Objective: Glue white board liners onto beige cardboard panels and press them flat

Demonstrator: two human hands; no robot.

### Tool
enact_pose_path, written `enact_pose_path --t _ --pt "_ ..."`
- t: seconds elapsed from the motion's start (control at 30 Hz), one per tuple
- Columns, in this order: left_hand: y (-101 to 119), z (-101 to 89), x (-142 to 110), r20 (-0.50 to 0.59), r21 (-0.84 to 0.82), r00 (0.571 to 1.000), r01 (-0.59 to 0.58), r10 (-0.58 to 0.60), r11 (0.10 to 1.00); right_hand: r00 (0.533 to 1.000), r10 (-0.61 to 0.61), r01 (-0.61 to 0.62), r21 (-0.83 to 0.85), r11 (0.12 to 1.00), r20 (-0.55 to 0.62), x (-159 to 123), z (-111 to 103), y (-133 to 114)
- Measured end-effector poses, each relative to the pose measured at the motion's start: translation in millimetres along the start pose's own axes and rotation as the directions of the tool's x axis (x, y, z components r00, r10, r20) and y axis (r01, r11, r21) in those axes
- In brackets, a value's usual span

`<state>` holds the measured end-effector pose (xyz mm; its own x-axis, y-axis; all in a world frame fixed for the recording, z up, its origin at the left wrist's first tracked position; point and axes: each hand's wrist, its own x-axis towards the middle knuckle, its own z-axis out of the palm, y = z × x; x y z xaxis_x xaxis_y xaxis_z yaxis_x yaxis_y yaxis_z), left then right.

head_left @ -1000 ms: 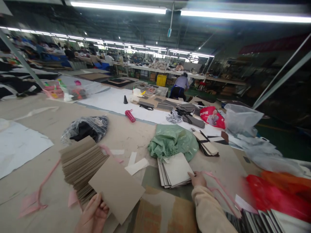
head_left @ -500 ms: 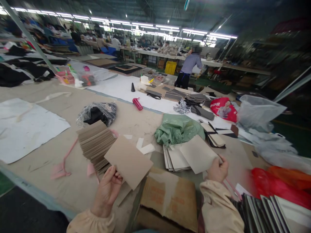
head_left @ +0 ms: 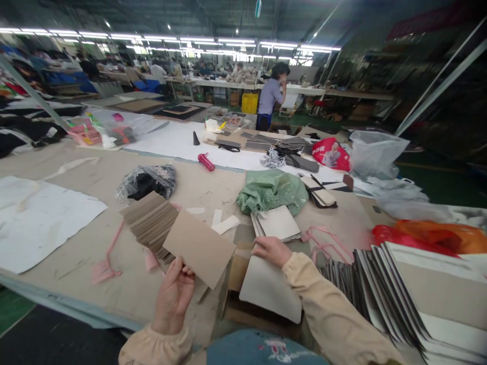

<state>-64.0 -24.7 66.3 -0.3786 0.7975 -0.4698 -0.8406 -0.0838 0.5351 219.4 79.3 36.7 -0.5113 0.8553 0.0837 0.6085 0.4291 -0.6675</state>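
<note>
My left hand [head_left: 177, 294] pinches the near corner of a tan cardboard sheet [head_left: 200, 248], which it holds tilted beside a fanned stack of brown cardboard sheets [head_left: 150, 223]. With my right hand [head_left: 272, 251] I grip the top edge of a pale grey-white sheet [head_left: 270, 289]. That sheet slants down over a brown cardboard box [head_left: 236, 304] in front of me and hides part of it. Just beyond my right hand lies a small pile of whitish sheets [head_left: 279, 223].
A green woven bag [head_left: 272, 190] sits behind the pile. Many dark-edged panels [head_left: 395, 299] stand at the right, near red and orange plastic bags [head_left: 449, 235]. A plastic-wrapped black bundle [head_left: 148, 182] lies left. A person [head_left: 271, 96] stands across the table.
My right hand has brought the pale sheet from the pile leftward and down over the box. My left hand still holds its sheet. The view has turned slightly right.
</note>
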Motion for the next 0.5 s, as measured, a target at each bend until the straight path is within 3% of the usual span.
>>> enact_pose_path --t 0.1,0.23,0.37,0.5 --pt "0 -2.7 -8 0.001 0.003 1.000 -0.007 0.007 1.000 0.996 -0.063 0.062 0.014 0.998 0.062 10 26 -1" --pt "-7 -7.5 -15 0.018 -0.011 1.000 0.013 -0.013 1.000 0.997 -0.027 0.031 0.055 0.998 -0.071 10 27 2" --pt "-22 -7.7 -22 0.003 -0.005 0.997 0.072 -0.072 0.997 0.943 0.153 -0.107 0.168 0.980 -0.294 -23 16 -4" --pt "-47 0.3 -30 0.038 0.040 0.989 0.141 -0.143 0.989 0.856 0.380 -0.236 0.390 0.890 -0.349 -78 16 -25"
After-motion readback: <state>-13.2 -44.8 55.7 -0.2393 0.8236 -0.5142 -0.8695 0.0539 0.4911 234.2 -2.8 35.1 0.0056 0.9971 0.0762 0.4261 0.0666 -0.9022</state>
